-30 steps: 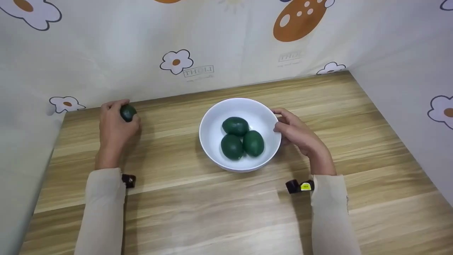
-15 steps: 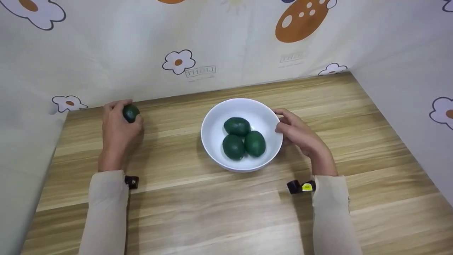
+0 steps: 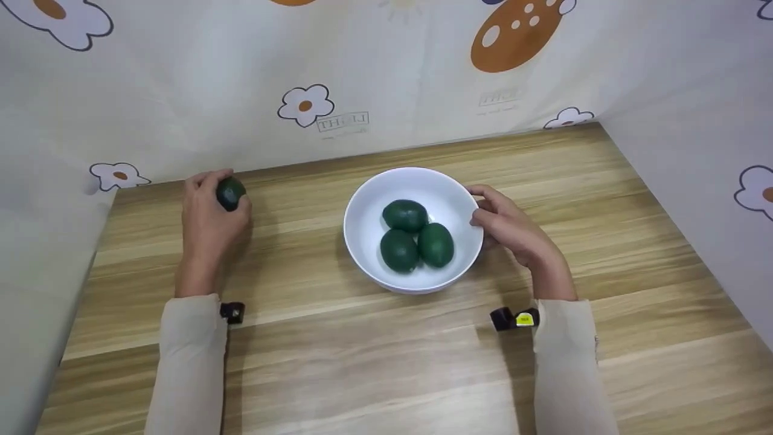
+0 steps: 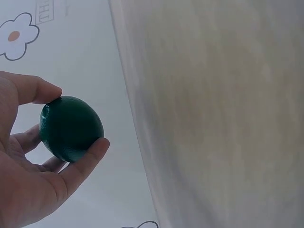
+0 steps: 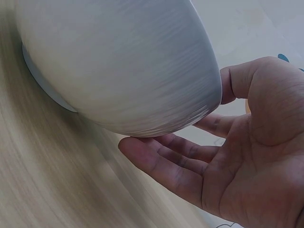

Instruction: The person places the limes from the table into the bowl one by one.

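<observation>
My left hand (image 3: pixel 210 214) pinches a dark green, egg-shaped avocado (image 3: pixel 231 193) between thumb and fingers at the table's far left. In the left wrist view, fingertips touch opposite sides of this smooth avocado (image 4: pixel 71 128), and it appears raised off the tabletop. A white bowl (image 3: pixel 362 257) stands near the middle of the table. Inside it lie three similar avocados (image 3: pixel 399 251), touching one another. With the thumb at the rim and fingers under the side wall, my right hand (image 3: pixel 516 232) grips the bowl's right side. The right wrist view shows the bowl's outer wall (image 5: pixel 118 66) and its foot.
The wood-grain table (image 3: pixel 362 362) meets a pale patterned sheet (image 3: pixel 211 90) along its back edge. More sheeting rises along the left and right sides. A small black wrist camera (image 3: pixel 233 312) sits at the left cuff, another camera (image 3: pixel 513 318) at the right cuff.
Holding the avocado, my left hand has shifted slightly to the right. My right hand keeps its grip on the bowl, which stays in place with the three avocados inside.
</observation>
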`<act>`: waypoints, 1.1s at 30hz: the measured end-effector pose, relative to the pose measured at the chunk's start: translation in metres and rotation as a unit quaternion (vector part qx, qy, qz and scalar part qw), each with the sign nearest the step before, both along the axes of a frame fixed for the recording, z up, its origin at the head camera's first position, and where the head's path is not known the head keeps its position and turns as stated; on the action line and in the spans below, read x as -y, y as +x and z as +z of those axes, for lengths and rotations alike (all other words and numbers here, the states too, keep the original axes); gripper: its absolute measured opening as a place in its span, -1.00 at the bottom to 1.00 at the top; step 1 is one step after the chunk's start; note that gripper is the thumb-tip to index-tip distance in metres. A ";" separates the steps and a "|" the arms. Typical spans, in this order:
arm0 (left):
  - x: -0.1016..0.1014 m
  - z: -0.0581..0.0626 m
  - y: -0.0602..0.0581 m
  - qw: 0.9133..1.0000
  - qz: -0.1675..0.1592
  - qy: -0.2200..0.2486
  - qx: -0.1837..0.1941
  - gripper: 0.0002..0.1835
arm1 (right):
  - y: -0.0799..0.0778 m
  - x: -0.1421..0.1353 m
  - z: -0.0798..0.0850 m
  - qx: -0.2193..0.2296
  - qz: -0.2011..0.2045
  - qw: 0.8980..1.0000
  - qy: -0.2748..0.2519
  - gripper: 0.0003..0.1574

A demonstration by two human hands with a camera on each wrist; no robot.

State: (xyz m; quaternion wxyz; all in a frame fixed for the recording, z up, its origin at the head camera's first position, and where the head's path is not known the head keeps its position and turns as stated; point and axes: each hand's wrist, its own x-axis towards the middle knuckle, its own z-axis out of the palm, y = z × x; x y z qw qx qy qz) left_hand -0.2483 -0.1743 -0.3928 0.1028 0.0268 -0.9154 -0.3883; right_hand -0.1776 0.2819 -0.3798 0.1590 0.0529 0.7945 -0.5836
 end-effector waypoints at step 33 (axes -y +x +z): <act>-0.003 0.013 0.009 1.000 -0.009 0.001 -0.023 -0.42 | 0.003 0.001 0.000 -0.012 0.004 1.000 -0.021 -0.21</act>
